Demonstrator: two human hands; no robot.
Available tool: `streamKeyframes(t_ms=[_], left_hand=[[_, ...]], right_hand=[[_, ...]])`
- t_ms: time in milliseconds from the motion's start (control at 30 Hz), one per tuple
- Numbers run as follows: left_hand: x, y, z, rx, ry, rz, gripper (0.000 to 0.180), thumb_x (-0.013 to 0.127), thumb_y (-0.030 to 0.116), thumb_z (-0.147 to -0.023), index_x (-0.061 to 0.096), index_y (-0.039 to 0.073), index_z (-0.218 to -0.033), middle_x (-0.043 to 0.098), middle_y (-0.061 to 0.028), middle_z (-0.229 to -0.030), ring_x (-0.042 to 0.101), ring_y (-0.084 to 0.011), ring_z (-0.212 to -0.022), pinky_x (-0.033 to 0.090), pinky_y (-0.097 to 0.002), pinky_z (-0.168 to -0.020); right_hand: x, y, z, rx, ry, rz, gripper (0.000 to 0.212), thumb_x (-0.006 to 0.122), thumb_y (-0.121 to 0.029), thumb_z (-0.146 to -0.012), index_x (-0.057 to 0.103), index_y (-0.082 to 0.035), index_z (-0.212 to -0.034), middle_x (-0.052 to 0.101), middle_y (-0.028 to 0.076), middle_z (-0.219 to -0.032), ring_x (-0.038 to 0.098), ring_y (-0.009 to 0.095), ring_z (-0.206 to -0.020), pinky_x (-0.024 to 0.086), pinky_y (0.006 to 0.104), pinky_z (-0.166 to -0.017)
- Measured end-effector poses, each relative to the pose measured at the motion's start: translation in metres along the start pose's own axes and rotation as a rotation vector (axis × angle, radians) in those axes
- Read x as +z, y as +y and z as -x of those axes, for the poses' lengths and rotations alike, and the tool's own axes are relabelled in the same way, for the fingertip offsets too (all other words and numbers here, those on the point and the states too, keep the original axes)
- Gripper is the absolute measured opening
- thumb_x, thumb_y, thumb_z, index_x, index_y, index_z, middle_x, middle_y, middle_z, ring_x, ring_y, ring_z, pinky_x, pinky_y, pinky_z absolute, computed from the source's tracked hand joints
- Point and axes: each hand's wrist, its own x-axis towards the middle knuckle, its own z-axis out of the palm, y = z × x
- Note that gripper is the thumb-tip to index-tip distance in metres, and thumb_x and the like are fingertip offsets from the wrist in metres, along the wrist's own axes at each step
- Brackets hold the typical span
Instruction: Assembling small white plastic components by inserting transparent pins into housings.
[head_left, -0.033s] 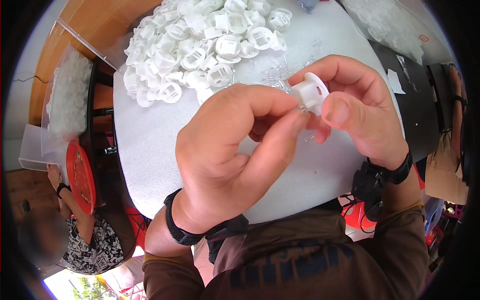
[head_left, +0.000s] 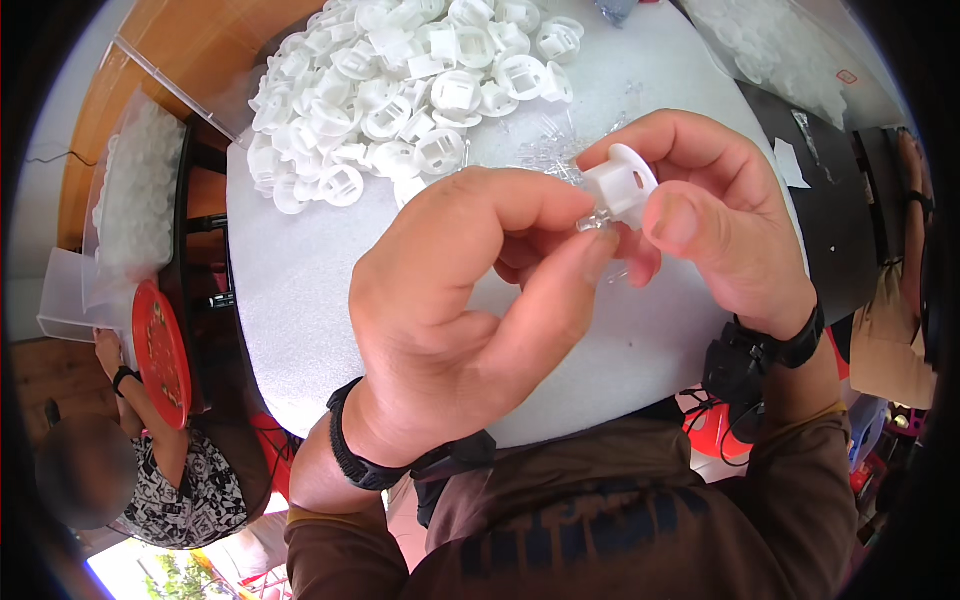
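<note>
Between the thumb and fingers of my right hand [head_left: 735, 220] is a white plastic fitting [head_left: 618, 190] with a round flange and a boxy body, its flange tilted toward the right. My left hand [head_left: 450, 300] pinches a small clear plastic piece [head_left: 592, 221] with thumb and forefinger, right at the body's lower left end. Whether that piece sits inside the fitting or only touches it, I cannot tell. Several clear pieces [head_left: 550, 150] lie loose on the pale table mat [head_left: 310, 290] behind my hands. A heap of similar white fittings [head_left: 385, 110] covers the mat's far left.
A clear bag of white parts [head_left: 140, 190] and a red tray [head_left: 160, 350] are at the left, near a seated co-worker [head_left: 190, 490]. Another bag [head_left: 775, 50] lies at the far right. A second person's arm [head_left: 912, 190] shows at the right edge.
My left thumb has shifted down slightly, so more of the clear piece shows between the fingertips. The right hand and the white fitting have stayed almost still.
</note>
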Motion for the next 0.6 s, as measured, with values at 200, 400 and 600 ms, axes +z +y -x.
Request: streamKeyframes(t_ms=[200, 400, 600], left_hand=[[0.0005, -0.0031, 0.0010, -0.001, 0.011, 0.036, 0.010, 0.060, -0.001, -0.081, 0.056, -0.002, -0.090, 0.058, -0.0036, -0.077, 0.052, -0.0052, -0.059, 0.042, -0.0175, -0.052], [-0.0026, -0.0054, -0.0009, 0.185, -0.022, -0.199, 0.009, 0.061, 0.000, -0.080, 0.057, -0.001, -0.089, 0.057, -0.0037, -0.075, 0.049, -0.0047, -0.057, 0.040, -0.0174, -0.051], [-0.0009, -0.0031, -0.0007, 0.165, -0.018, -0.215, 0.009, 0.061, 0.002, -0.082, 0.057, -0.001, -0.089, 0.057, -0.0035, -0.074, 0.050, -0.0050, -0.058, 0.040, -0.0174, -0.052]], right_hand=[[-0.0007, -0.0022, 0.0018, -0.020, 0.013, 0.016, 0.047, 0.068, -0.036, -0.074, 0.058, 0.002, -0.101, 0.059, 0.003, -0.079, 0.055, 0.008, -0.061, 0.044, 0.0194, -0.049], [-0.0041, 0.0050, -0.0009, -0.004, -0.039, -0.013, 0.045, 0.072, -0.028, -0.071, 0.057, 0.001, -0.103, 0.059, 0.003, -0.081, 0.056, 0.008, -0.064, 0.046, 0.0197, -0.053], [-0.0032, 0.0038, -0.0032, 0.034, -0.064, -0.096, 0.044, 0.073, -0.024, -0.070, 0.057, 0.001, -0.102, 0.060, 0.004, -0.083, 0.056, 0.008, -0.067, 0.046, 0.0194, -0.054]])
